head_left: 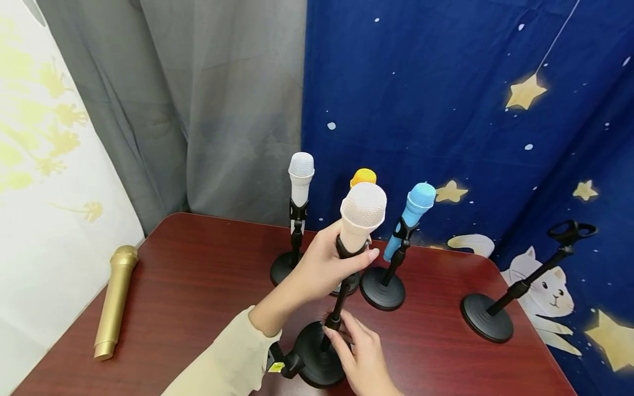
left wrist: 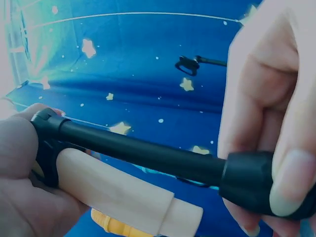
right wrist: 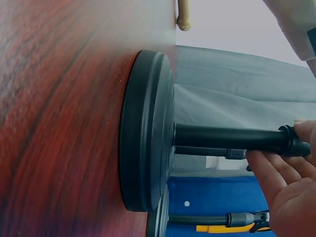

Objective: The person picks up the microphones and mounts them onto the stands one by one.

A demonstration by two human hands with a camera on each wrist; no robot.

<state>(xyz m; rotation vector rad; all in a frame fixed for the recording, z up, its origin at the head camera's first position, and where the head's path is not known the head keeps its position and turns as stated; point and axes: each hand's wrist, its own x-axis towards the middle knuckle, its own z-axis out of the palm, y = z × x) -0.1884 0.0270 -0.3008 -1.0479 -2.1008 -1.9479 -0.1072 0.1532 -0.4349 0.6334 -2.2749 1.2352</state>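
Note:
My left hand [head_left: 319, 264] grips a cream microphone [head_left: 363, 206] where it sits in the black clip at the top of a desk stand. From the left wrist view, the microphone's body [left wrist: 118, 185] slants alongside the stand's pole [left wrist: 143, 148], its lower end free. Lower down, the fingers and thumb of my right hand [head_left: 364, 352] pinch the collar [left wrist: 247, 180] on that pole. The stand's round black base [right wrist: 148, 133] rests flat on the table in the right wrist view.
Behind stand a white microphone [head_left: 301, 179], a partly hidden yellow one [head_left: 364, 176] and a blue one [head_left: 418, 201], in stands. A gold microphone [head_left: 116, 300] lies at the left of the brown table [head_left: 198, 264]. To the right is a stand [head_left: 520, 289] with a bare clip.

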